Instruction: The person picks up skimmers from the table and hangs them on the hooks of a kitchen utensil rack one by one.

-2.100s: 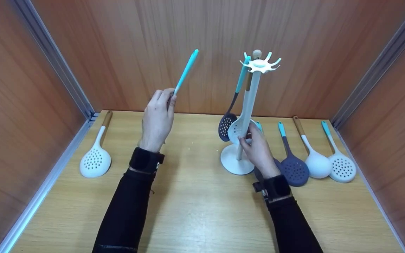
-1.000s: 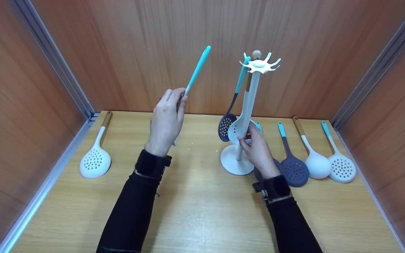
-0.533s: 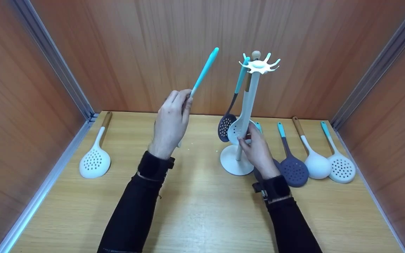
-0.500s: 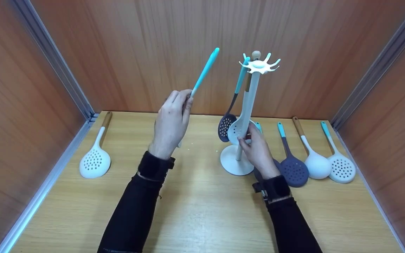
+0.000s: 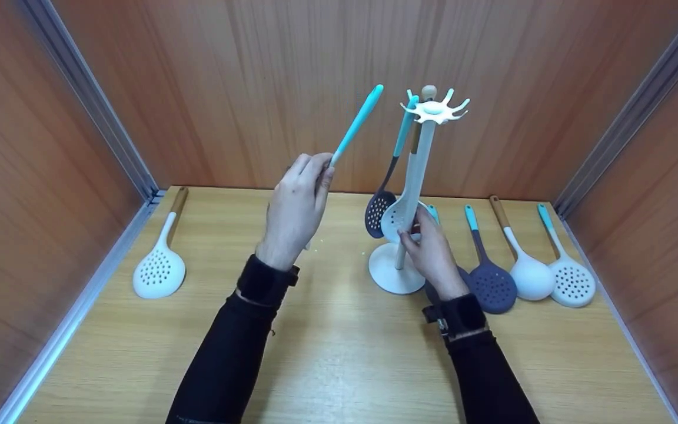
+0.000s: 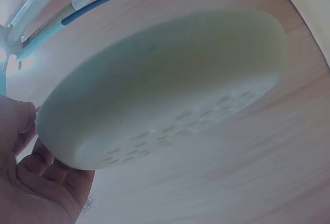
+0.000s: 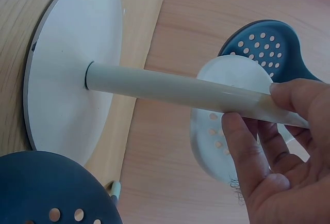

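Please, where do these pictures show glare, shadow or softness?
Head view: glare on the light wooden table, soft shadow beside the black left sleeve; left wrist view: bright glow at upper left, the pale perforated utensil head hazy; right wrist view: the white cylindrical pole has fairly crisp edges.

Gap between held skimmer [image 5: 358, 122] and rack [image 5: 425, 147]

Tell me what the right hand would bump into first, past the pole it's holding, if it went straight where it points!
Probably the white spoon with holes, hanging behind the pole. The right hand seems to point that way, but how close they are is hard to tell.
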`<state>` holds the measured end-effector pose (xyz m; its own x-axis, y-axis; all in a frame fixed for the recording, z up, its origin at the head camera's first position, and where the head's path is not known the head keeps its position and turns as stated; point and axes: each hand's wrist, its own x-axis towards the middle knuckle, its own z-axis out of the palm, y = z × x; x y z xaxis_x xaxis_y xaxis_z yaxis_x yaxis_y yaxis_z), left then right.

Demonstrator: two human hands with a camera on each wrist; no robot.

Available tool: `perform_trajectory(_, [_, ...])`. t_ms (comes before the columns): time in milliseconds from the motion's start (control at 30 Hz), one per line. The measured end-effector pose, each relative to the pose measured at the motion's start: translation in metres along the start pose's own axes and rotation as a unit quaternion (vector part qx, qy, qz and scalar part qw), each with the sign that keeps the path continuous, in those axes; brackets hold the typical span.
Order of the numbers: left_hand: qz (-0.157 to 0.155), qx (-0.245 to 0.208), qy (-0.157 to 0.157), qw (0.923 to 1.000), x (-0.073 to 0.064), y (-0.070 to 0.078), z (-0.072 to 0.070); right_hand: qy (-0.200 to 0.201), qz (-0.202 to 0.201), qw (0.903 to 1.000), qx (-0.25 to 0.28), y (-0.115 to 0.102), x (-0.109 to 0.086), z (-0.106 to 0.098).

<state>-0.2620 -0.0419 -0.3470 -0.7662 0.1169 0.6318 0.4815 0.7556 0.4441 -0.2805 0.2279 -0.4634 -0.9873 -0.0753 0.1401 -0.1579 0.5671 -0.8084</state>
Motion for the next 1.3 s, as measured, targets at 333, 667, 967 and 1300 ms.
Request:
perform_trajectory(333, [0.014,0.003,-0.005,0.9999,-0.001,0.004,0.007,0.016,-0.042,0.999,0.003,0.004,-0.001,0.002])
perform_trajectory(667, [0.02,0.002,-0.015,0.9997,0.0,0.006,0.012,0.007,-0.022,0.9997,0.002,0.002,0.0,0.001])
perform_trajectory(967, [0.026,0.007,-0.021,0.9994,-0.001,0.007,0.014,0.002,-0.011,0.9999,0.001,0.002,0.0,0.0])
perform_trajectory(1300, [0.03,0.011,-0.026,0.9991,-0.002,0.008,0.017,0.011,-0.033,0.9994,0.002,0.003,-0.001,0.001])
